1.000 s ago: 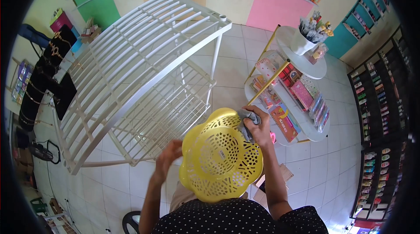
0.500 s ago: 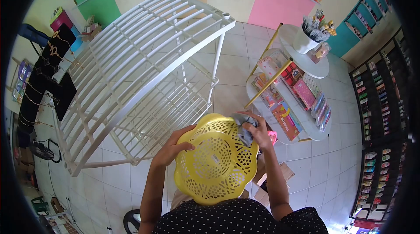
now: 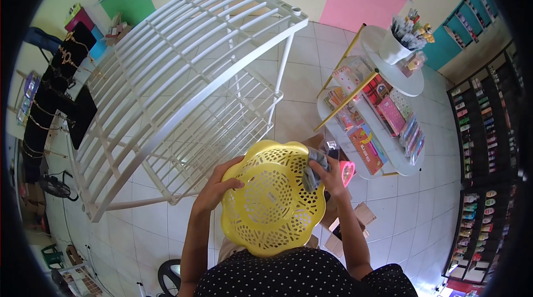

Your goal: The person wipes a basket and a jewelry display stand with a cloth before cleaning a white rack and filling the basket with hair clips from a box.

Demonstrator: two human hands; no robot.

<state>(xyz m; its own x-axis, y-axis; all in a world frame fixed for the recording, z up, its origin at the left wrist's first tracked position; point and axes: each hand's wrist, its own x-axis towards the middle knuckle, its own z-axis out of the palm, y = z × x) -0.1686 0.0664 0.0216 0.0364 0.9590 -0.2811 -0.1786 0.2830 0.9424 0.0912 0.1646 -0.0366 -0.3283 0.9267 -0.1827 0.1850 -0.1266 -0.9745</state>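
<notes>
A yellow plastic basket (image 3: 267,197), scalloped at the rim and pierced with holes, is held in front of my body with its inside facing me. My left hand (image 3: 219,186) grips its left rim, the thumb lying over the inner side. Bunched in my right hand (image 3: 332,177) is a grey cloth (image 3: 312,175), pressed against the basket's upper right rim. The fingers of that hand are partly hidden by the cloth. Nothing lies inside the basket.
A white slatted rack (image 3: 183,69) stands ahead on the left, beside a black jewellery display (image 3: 50,97). To the right is a tiered stand (image 3: 408,83) with notebooks and a white pot (image 3: 393,50). Cardboard boxes (image 3: 363,216) and a pink heart-shaped item (image 3: 347,172) are near my right arm.
My right hand and the cloth have slid slightly down along the basket's right rim. The basket has shifted a little, and my view has turned slightly.
</notes>
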